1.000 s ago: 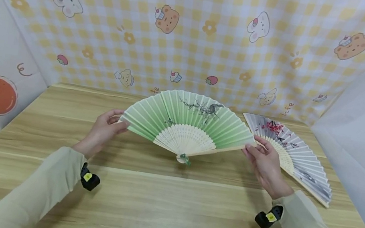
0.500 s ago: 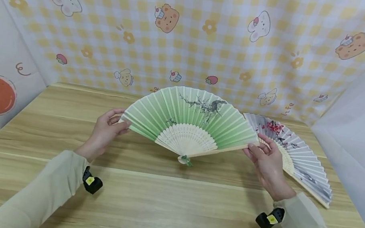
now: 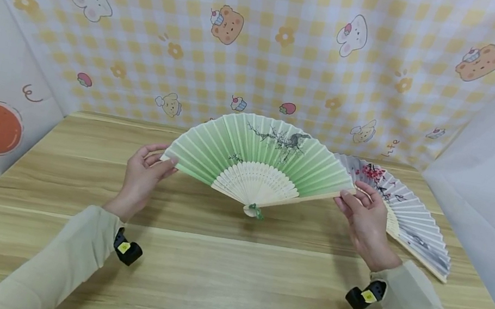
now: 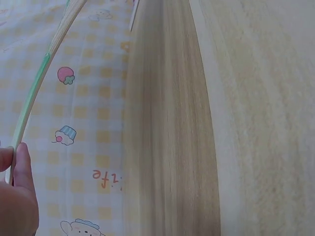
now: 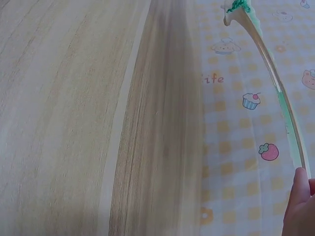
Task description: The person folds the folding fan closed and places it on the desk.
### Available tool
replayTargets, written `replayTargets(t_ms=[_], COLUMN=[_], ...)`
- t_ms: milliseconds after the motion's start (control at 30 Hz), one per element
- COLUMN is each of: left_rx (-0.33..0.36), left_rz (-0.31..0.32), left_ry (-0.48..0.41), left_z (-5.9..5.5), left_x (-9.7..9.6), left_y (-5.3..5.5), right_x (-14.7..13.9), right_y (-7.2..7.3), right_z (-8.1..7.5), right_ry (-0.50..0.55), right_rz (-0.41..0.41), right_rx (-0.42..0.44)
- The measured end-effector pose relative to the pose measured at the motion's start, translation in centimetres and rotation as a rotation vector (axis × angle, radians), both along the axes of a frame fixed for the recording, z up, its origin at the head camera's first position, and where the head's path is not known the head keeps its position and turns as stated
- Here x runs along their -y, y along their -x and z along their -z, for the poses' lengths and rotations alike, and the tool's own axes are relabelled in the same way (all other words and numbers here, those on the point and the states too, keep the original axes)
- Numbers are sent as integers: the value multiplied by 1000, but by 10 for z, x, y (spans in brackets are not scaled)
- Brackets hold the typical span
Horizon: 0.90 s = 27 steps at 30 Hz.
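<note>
A green folding fan (image 3: 263, 152), spread wide, is held up above the table between both hands. It bears a dark branch print, pale pierced ribs and a green cord at its pivot. My left hand (image 3: 142, 180) pinches its left end between thumb and fingers; the left wrist view shows thumb and finger on the fan's edge (image 4: 33, 91). At the opposite end my right hand (image 3: 365, 222) pinches the outer rib, and in the right wrist view the fan's edge (image 5: 283, 98) runs up from the fingertips to the corded pivot.
A grey folding fan (image 3: 407, 221) with red blossoms lies spread on the wooden table (image 3: 224, 288) at the right, partly behind the green fan and right hand. A yellow checked cloth (image 3: 262, 69) hangs at the back, with white cloth walls at both sides.
The green fan has risen slightly and is spread a little wider, its right end shifted rightward with the right hand. Both hands keep their pinch. The grey fan has stayed put.
</note>
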<state>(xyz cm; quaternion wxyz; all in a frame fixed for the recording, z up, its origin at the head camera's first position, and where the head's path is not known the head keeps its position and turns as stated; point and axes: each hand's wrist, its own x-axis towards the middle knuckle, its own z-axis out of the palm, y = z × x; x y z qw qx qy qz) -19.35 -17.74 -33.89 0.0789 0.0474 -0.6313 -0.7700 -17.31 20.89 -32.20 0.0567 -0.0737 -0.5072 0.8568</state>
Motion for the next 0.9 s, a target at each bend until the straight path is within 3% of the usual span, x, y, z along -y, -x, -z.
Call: replayTargets(t_ms=[333, 600, 900], left_rx=[-13, 6, 21], left_rz=[77, 75, 74], left_ry=[-63, -29, -65], left_z=[-5, -4, -4], left_x=[-2, -3, -5], left_y=[-6, -8, -10], right_x=[-2, -4, -1], right_y=[-2, -3, -3], right_z=[0, -1, -2], right_ry=[21, -6, -6], right_rz=[-31, -35, -34], right_rx=[-7, -13, -28])
